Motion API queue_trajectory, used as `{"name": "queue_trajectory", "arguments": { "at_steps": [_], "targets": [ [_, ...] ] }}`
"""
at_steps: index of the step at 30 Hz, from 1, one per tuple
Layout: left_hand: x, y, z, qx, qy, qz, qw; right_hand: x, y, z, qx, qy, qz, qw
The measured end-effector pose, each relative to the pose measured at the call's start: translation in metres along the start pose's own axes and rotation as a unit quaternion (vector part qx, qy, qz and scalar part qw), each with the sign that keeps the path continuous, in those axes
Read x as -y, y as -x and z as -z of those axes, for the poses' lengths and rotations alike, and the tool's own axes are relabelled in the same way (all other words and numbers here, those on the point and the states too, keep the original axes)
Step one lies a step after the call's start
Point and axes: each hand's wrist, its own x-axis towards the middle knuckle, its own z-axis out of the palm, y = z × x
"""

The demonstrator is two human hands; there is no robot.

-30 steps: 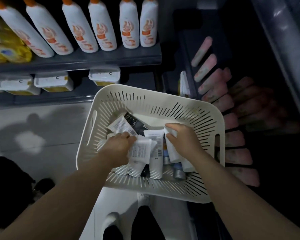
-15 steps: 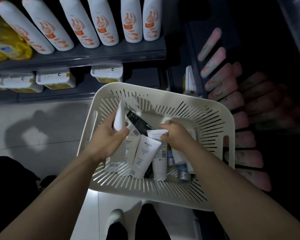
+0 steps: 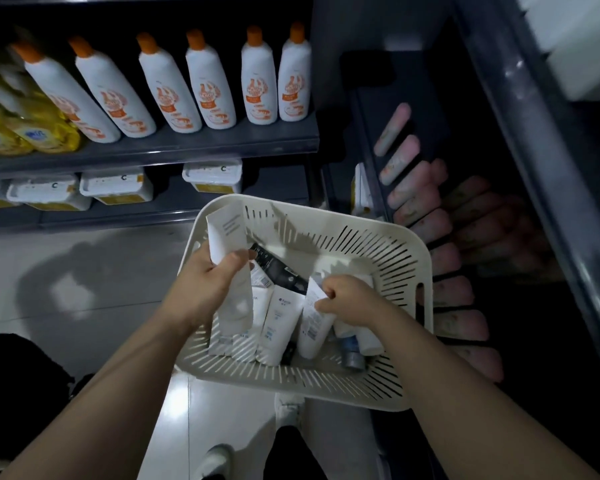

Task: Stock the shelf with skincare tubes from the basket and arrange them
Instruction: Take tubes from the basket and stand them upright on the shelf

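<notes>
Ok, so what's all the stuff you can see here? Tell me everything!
Bottles: six, white with orange caps, upper shelf.
Packs: several, yellow, left of the bottles.
Tubs: four, white, lower shelf, one cut off at the edge.
Pink tubes: many, pink, in rows on the dark right shelf.
Basket: one, cream, slotted, under the hands.
Loose tubes: several, white, in the basket.
Black tube: one, black, in the basket.
Floor: pale tiles.
Shoes: two, white, on the floor.
Left hand: holds a white tube over the basket.
Right hand: pinches the other tube, low in the basket.
</notes>
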Motion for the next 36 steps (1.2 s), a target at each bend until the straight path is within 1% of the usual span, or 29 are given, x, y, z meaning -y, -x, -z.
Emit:
{"name": "queue_trajectory", "arguments": {
  "at_steps": [2, 5, 7, 9, 12, 14, 16, 22, 25, 27, 29, 33, 36],
  "targets": [
    [-0.012, 0.008, 0.005, 0.013, 0.004, -0.009, 1.0, 0.008, 0.019, 0.004, -0.038, -0.028, 0.013, 0.999],
    [-0.034, 0.025, 0.015, 0.037, -0.007, -0.037, 0.999, 0.026, 0.052, 0.02, -0.128, -0.031, 0.026, 0.991],
    [-0.054, 0.04, 0.022, 0.044, -0.002, -0.051, 0.998, 0.042, 0.079, 0.033, -0.188, -0.051, 0.032, 0.98],
    [-0.074, 0.056, 0.031, 0.055, 0.002, -0.074, 0.996, 0.059, 0.112, 0.045, -0.253, -0.096, 0.035, 0.962],
    [-0.107, 0.086, 0.044, 0.072, -0.019, -0.125, 0.989, 0.086, 0.17, 0.059, -0.355, -0.179, 0.047, 0.916],
    [-0.13, 0.11, 0.053, 0.09, -0.03, -0.16, 0.982, 0.103, 0.21, 0.066, -0.418, -0.254, 0.051, 0.871],
    [-0.153, 0.137, 0.061, 0.112, -0.029, -0.192, 0.974, 0.119, 0.255, 0.07, -0.467, -0.306, 0.056, 0.828],
    [-0.222, 0.234, 0.066, 0.197, -0.035, -0.293, 0.935, 0.144, 0.389, 0.072, -0.575, -0.369, 0.064, 0.728],
    [-0.25, 0.284, 0.051, 0.238, -0.037, -0.341, 0.909, 0.149, 0.463, 0.071, -0.616, -0.369, 0.081, 0.691],
    [-0.267, 0.319, 0.038, 0.268, -0.035, -0.358, 0.894, 0.15, 0.512, 0.069, -0.648, -0.356, 0.091, 0.667],
    [-0.282, 0.353, 0.023, 0.303, -0.035, -0.38, 0.873, 0.147, 0.56, 0.066, -0.678, -0.334, 0.074, 0.65],
    [-0.304, 0.417, -0.018, 0.365, -0.019, -0.426, 0.828, 0.136, 0.653, 0.048, -0.702, -0.317, 0.059, 0.636],
    [-0.314, 0.473, -0.052, 0.405, -0.009, -0.452, 0.794, 0.123, 0.721, 0.027, -0.733, -0.296, 0.02, 0.612]
  ]
}}
